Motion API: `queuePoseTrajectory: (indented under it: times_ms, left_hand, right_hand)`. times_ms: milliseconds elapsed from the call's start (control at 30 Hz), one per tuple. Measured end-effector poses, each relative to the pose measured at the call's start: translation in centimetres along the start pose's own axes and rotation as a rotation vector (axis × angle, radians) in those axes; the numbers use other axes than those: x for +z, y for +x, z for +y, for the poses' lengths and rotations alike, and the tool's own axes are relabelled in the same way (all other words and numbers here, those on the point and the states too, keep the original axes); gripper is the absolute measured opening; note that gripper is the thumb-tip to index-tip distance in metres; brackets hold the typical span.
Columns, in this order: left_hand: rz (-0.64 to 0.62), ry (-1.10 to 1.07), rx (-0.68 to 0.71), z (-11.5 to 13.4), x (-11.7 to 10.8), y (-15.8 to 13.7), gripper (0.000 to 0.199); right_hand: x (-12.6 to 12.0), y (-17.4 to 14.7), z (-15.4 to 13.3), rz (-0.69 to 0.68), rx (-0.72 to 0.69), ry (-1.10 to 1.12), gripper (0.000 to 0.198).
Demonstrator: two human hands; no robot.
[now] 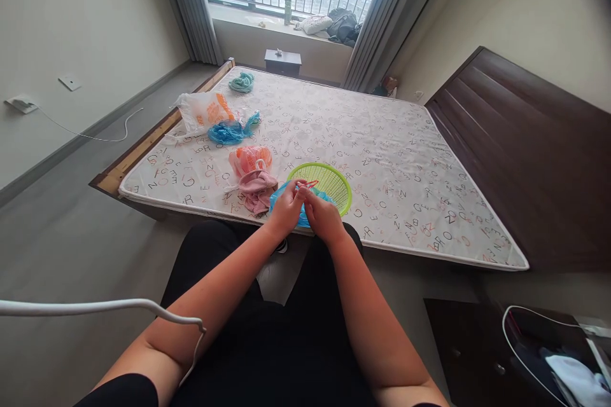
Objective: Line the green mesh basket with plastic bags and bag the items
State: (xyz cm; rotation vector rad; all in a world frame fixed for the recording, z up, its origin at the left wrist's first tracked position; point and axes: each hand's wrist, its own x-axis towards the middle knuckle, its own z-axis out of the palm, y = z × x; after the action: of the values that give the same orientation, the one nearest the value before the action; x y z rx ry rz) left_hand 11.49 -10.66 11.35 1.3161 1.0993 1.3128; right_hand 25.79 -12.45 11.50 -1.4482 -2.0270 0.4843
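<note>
My left hand [287,208] and my right hand [324,213] meet at the mattress's near edge, fingers closed and thumbs almost touching. Pinched between them is a thin red string [311,183], whose loops show past the fingertips. Below and around my hands lies a crumpled blue plastic bag [303,220], partly covered by them. It overlaps a light green plastic basket [340,187] with a mesh wall. Left of my hands, a bunched pink cloth [258,189] rests against a red-and-white plastic bag [251,158]. What the blue bag contains is hidden.
The lettered mattress [382,159] also bears a white bag with orange print [198,113], another blue plastic bag [226,132] and a teal cloth bundle [242,82]. A dark headboard [525,152] stands right. A white cable [95,308] crosses before my left arm. A nightstand [458,343] is lower right.
</note>
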Motion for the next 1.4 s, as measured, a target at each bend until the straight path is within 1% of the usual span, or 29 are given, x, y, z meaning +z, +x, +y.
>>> queuePoseTrajectory:
  times_ms: [67,133,167,233,267,333,400,467,567,633,700,800,867,933,1000,1100,1167,1200,1267,1333,1400]
  left_hand:
    - [-0.029,-0.095,-0.018,0.5,0.1,-0.2,0.029]
    - [-0.064,-0.251,-0.116,0.8,0.3,-0.4,0.028]
    - [-0.077,-0.327,-0.180,1.0,0.4,-0.5,0.028]
    - [-0.071,-0.438,-0.283,1.1,0.8,-0.8,0.027]
    - [-0.061,-0.468,-0.311,1.1,0.9,-0.9,0.026]
    - [-0.038,-0.492,-0.331,1.0,1.1,-1.0,0.025]
    - [-0.004,-0.518,-0.321,1.0,0.9,-0.9,0.026]
    - [0.050,-0.573,-0.289,1.0,0.6,-0.7,0.026]
    - [0.160,-0.661,-0.240,0.9,-0.1,-0.3,0.021]
    - [0.197,-0.681,-0.229,0.8,-0.4,-0.1,0.023]
    - [0.170,-0.662,-0.242,0.5,-0.5,-0.1,0.026]
    - [0.081,-0.596,-0.294,0.1,-0.3,-0.4,0.028]
    - [0.030,-0.569,-0.334,-0.1,0.0,-0.7,0.033]
    - [-0.010,-0.569,-0.375,-0.1,0.1,-0.9,0.035]
    - [-0.030,-0.591,-0.410,-0.1,0.2,-1.1,0.030]
    - [-0.042,-0.662,-0.449,0.0,0.1,-1.1,0.018]
    - [-0.042,-0.735,-0.495,-0.2,-0.1,-1.0,0.016]
    - [-0.042,-0.774,-0.530,-0.3,-0.3,-0.8,0.015]
    - [-0.033,-0.841,-0.604,-0.6,-0.6,-0.5,0.013]
    - [-0.005,-0.886,-0.649,-0.9,-0.9,-0.2,0.012]
    - [0.030,-0.912,-0.664,-1.0,-1.1,0.0,0.011]
  right_hand:
    - [0.2,-0.1,0.2,0.085,0.005,0.174,0.039]
    - [0.2,-0.2,0.2,0.160,0.028,0.344,0.033]
    - [0.2,-0.2,0.2,0.178,0.044,0.394,0.031]
    - [0.3,-0.3,0.0,0.182,0.072,0.430,0.028]
    - [0.4,-0.4,-0.1,0.188,0.084,0.436,0.028]
    - [0.6,-0.5,-0.3,0.217,0.107,0.465,0.031]
    - [0.8,-0.6,-0.3,0.245,0.126,0.499,0.037]
    - [0.8,-0.6,-0.1,0.210,0.139,0.490,0.042]
    - [0.8,-0.4,0.5,0.075,0.138,0.417,0.040]
    - [1.0,-0.3,0.8,0.021,0.145,0.401,0.041]
    - [1.3,-0.2,0.9,-0.002,0.175,0.456,0.049]
    - [1.7,0.1,1.2,-0.022,0.236,0.655,0.068]
    - [1.8,0.3,1.4,-0.014,0.249,0.779,0.070]
    - [1.7,0.4,1.7,0.038,0.257,0.831,0.057]
    - [1.5,0.5,1.9,0.136,0.291,0.844,0.045]
    - [1.1,0.6,2.0,0.284,0.363,0.932,0.042]
    - [0.8,0.4,2.1,0.323,0.389,1.024,0.041]
    - [0.6,0.3,2.0,0.319,0.387,1.056,0.041]
    - [0.3,0.1,2.0,0.256,0.339,1.071,0.037]
    - [0.1,-0.2,2.0,0.167,0.267,1.017,0.033]
    - [0.0,-0.4,2.1,0.095,0.223,0.932,0.031]
